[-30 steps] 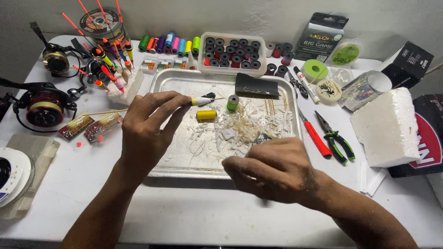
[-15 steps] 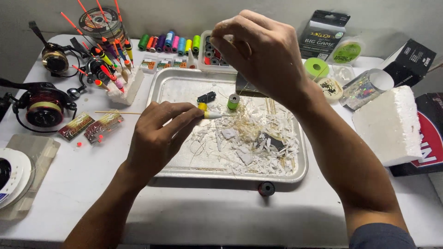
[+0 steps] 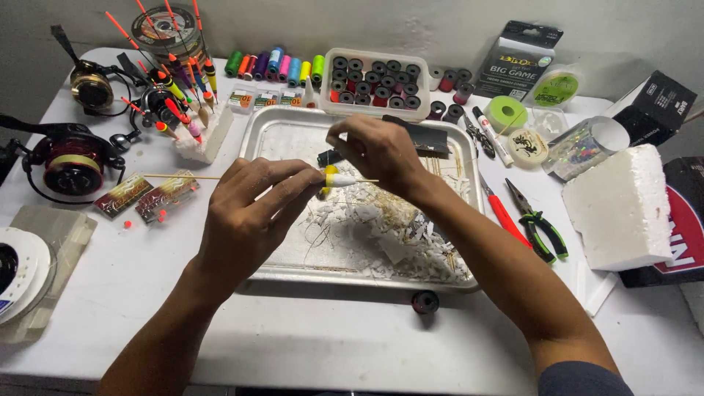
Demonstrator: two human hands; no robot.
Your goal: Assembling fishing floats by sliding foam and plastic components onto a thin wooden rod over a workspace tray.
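While the left hand [image 3: 246, 220] pinches a small fishing float [image 3: 336, 180] at the middle of the frame, its fingers closed narrow on the yellow-and-white body, the right hand [image 3: 378, 150] hovers just above it with fingertips drawn together; whether they hold a thread I cannot tell. A thin wooden stick [image 3: 183, 177] runs through the float and out to the left. Judging from this one head view, the float is partly made: the body is shaped and part-coloured, yet it lacks the bright tip and finish of the finished floats [image 3: 180, 95] stuck upright in a foam block at upper left. The many white shavings [image 3: 381, 220] in the metal tray [image 3: 286, 275] suggest the carving is largely done, with wrapping or painting left.

A white table [image 3: 308, 337] carries everything. Fishing reels [image 3: 70, 158] sit at far left, coloured thread spools [image 3: 275, 66] along the top, beside a white box of dark spools [image 3: 378, 81]. Right of the tray lie a red-handled knife [image 3: 506, 216], green-handled pliers [image 3: 539, 224] and a large foam block [image 3: 623, 205]. A single dark spool [image 3: 424, 301] rests just below the tray's lower edge. Behind the table rises a plain grey wall [image 3: 440, 22]; nothing more of the room shows.
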